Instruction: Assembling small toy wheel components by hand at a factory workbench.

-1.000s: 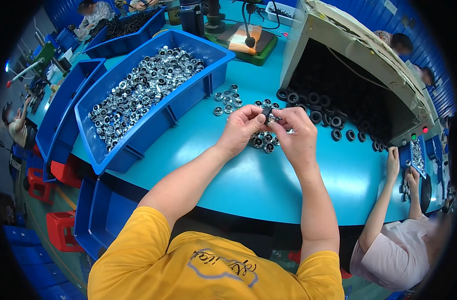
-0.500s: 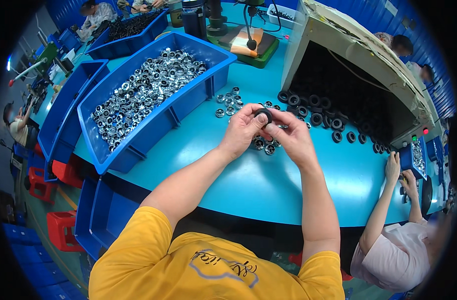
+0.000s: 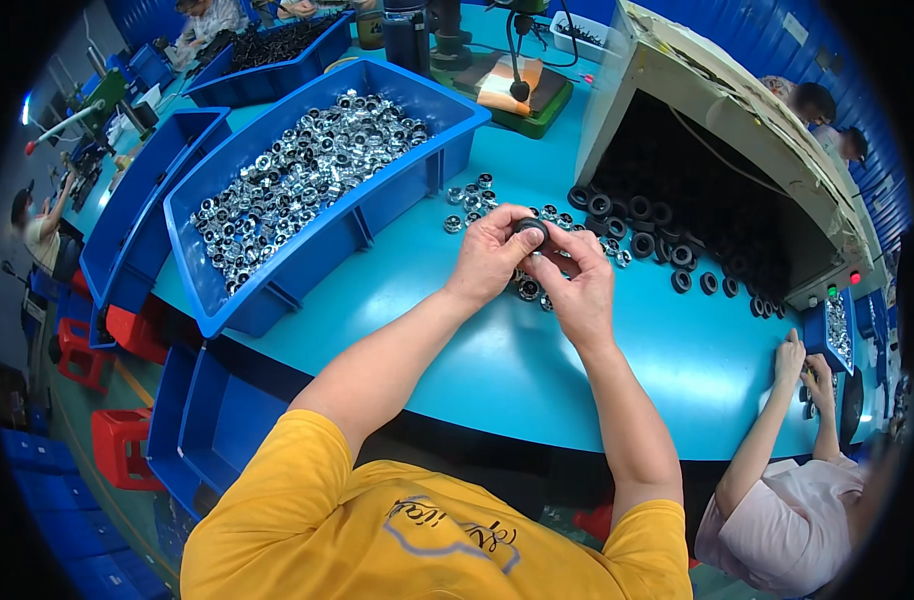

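Over the table, my left hand [image 3: 485, 262] grips a small black rubber tyre [image 3: 532, 229] between thumb and fingers. My right hand [image 3: 583, 292] closes on the tyre's right and lower side, thumb and fingers bent towards it. Whether a metal hub sits inside the tyre is hidden by my fingers. Shiny silver wheel hubs [image 3: 453, 223] lie loose on the table behind and beneath my hands. To the right, a pile of black tyres [image 3: 681, 255] spills from the opening of a beige metal housing [image 3: 617, 110].
A blue bin [image 3: 307, 262] full of silver hubs stands at left on the turquoise table [image 3: 457, 375]. Behind are a green-based machine [image 3: 537, 118] and another blue bin [image 3: 239, 92] of dark parts. At right, a co-worker's hands [image 3: 802, 365] work near a small hub bin [image 3: 827, 330].
The view has shifted a little, so the table and bins sit slightly further right. Both hands stay on the tyre; my right fingers have shifted slightly against it.
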Action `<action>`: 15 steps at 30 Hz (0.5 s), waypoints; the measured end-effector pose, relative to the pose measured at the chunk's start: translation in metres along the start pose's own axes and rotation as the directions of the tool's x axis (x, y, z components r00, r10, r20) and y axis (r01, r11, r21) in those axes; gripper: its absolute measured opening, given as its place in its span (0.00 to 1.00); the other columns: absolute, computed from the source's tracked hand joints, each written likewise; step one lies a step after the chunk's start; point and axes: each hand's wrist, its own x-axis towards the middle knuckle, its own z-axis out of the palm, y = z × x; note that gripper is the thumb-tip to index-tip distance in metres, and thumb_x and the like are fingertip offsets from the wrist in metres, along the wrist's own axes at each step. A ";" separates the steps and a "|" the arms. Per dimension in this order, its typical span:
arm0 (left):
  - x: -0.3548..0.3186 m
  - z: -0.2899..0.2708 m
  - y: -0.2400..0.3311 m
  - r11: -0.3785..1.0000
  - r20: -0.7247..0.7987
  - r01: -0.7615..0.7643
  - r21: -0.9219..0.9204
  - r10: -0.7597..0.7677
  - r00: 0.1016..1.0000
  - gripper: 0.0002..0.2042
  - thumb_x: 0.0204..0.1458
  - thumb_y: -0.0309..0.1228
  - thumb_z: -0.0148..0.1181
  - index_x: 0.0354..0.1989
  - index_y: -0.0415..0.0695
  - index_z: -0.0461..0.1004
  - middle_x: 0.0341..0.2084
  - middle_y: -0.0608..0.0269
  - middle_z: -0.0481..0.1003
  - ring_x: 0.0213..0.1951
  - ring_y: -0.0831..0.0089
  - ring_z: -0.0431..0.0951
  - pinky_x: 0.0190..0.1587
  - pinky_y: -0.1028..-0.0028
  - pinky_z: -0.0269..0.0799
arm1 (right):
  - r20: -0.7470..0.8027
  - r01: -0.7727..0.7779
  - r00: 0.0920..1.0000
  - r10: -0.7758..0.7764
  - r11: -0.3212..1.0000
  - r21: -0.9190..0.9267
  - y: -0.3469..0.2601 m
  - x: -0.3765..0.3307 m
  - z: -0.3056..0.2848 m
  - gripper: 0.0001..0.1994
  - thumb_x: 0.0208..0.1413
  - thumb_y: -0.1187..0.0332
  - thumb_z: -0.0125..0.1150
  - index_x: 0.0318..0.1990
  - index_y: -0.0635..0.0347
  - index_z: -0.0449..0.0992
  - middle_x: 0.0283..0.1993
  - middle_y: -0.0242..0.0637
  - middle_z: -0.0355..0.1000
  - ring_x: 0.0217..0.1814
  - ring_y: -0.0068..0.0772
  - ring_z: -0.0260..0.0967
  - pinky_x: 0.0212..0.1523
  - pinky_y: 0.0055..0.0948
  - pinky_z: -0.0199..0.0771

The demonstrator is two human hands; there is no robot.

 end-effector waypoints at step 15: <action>-0.004 0.012 0.012 0.974 0.141 0.139 0.177 -0.165 0.976 0.19 0.66 0.28 0.49 0.64 0.40 0.62 0.41 0.63 0.74 0.36 0.78 0.76 0.45 0.70 0.80 | 0.069 -0.306 0.951 0.301 0.895 0.324 0.015 0.019 -0.024 0.16 0.57 0.71 0.68 0.52 0.65 0.77 0.44 0.35 0.78 0.47 0.24 0.74 0.50 0.26 0.73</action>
